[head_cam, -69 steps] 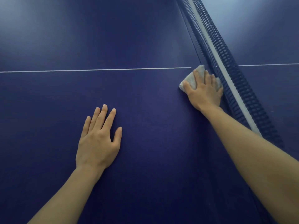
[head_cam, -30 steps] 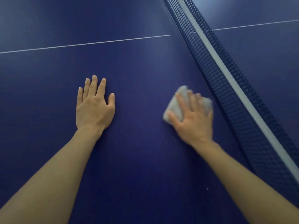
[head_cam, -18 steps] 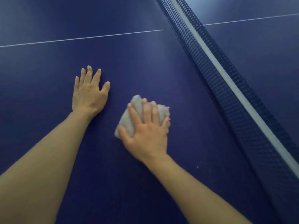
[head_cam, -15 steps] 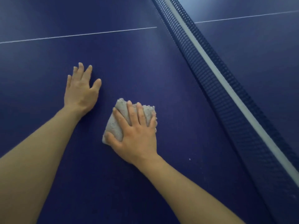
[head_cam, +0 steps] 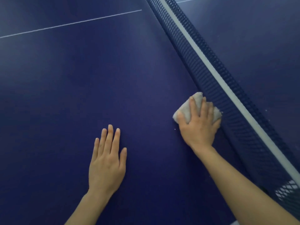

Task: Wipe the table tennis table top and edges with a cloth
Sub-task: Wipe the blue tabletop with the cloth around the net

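A dark blue table tennis table top (head_cam: pixel 78 82) fills the head view. My right hand (head_cam: pixel 198 129) presses flat on a folded grey cloth (head_cam: pixel 185 110) that lies on the surface, right against the foot of the net (head_cam: pixel 215 88). The fingers are spread over the cloth and cover most of it, with the thumb along its left edge. My left hand (head_cam: pixel 106 161) rests palm down on the table, fingers straight, to the left of and nearer me than the cloth.
The dark mesh net with its white top band runs diagonally from top centre to bottom right. A thin white line (head_cam: pixel 69 24) crosses the table at the upper left. The far half of the table (head_cam: pixel 259 46) lies beyond the net.
My right hand has slid the cloth from beside my left hand rightwards to the base of the net. My left hand stays flat on the table.
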